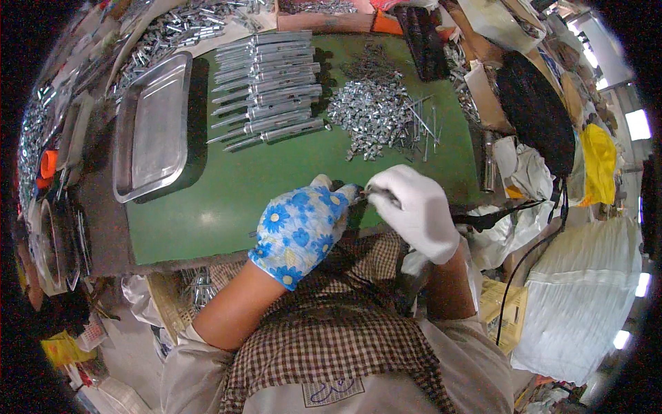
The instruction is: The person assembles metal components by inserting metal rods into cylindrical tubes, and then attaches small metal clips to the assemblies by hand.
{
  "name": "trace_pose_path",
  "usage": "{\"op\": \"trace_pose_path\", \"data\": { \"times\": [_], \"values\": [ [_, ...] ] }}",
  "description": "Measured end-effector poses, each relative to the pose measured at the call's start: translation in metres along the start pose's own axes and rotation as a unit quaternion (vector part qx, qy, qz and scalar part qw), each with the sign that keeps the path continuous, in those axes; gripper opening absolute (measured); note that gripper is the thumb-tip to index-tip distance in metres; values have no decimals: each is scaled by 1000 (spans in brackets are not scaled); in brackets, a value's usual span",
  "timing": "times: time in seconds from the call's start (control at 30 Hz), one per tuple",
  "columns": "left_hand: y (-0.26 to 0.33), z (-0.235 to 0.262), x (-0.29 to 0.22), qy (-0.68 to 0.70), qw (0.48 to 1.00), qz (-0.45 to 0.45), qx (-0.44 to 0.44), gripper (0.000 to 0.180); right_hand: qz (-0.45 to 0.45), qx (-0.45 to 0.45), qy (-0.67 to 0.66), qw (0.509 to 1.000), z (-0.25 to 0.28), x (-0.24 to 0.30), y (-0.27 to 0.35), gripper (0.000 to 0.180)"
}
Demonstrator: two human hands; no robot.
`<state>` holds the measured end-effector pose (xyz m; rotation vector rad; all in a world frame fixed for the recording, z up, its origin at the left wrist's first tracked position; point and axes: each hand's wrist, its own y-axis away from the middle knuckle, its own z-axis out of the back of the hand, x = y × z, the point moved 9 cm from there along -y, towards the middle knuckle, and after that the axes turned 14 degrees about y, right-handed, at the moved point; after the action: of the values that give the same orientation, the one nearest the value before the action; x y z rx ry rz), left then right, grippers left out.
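Note:
My left hand [300, 231], in a blue flowered glove, and my right hand [414, 207], in a white glove, meet at the near edge of the green table [269, 186]. Between their fingertips is a small dark metal part [360, 192], pinched from both sides; its exact shape is hidden by the fingers. Behind them lies a heap of small shiny metal clips [372, 114] with thin pins [424, 127] beside it. A row of long metal rods [265, 90] lies further left.
An empty steel tray [155, 127] stands on the table's left part. Bins of metal parts [179, 27] line the back left. A black bag [534, 110], yellow cloth [598, 162] and white sacks [586, 297] crowd the right side.

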<state>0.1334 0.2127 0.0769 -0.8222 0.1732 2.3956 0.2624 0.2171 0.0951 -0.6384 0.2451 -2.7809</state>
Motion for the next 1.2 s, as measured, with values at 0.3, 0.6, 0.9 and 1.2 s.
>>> {"op": "trace_pose_path", "data": {
  "times": [0.3,0.6,0.9,1.2],
  "values": [
    [0,0,0,-8,1000,7,6,34,-23,-28,-40,999,0,-6,-2,12],
    [-2,2,-5,-14,1000,-2,6,29,-76,-28,109,991,-5,-33,-23,14],
    [-1,4,-4,-2,1000,-9,-17,28,-24,-29,96,995,4,-26,-5,15],
    [0,-1,-1,-4,1000,-1,2,35,0,26,-47,999,-8,1,6,11]
  ]
}}
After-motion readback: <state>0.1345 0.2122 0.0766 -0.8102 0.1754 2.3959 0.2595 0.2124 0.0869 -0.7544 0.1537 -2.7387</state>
